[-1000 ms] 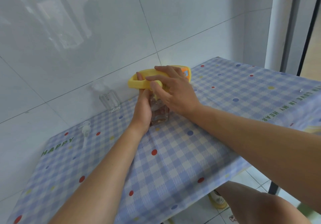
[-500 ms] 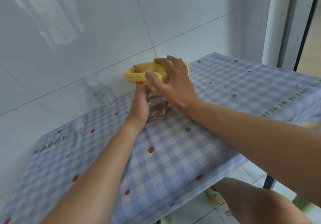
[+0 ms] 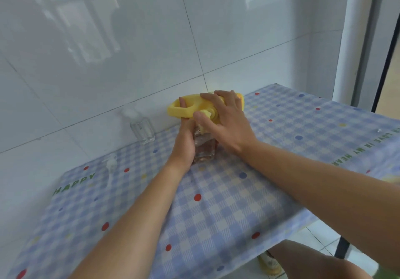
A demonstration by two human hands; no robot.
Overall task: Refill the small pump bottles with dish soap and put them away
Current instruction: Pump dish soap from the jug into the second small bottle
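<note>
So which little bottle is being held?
The clear bottle under the yellow jug, held by the left hand; the other bottle stands alone by the wall.

The thumb and fingers of the right hand (image 3: 227,125) are spread wider over the yellow soap jug (image 3: 186,108). The jug's spout (image 3: 208,114), hidden a second ago, is now uncovered just above the small bottle (image 3: 203,148). The whole scene is seen slightly lower in view.

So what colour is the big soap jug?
The jug is yellow, seen best in the head view.
</note>
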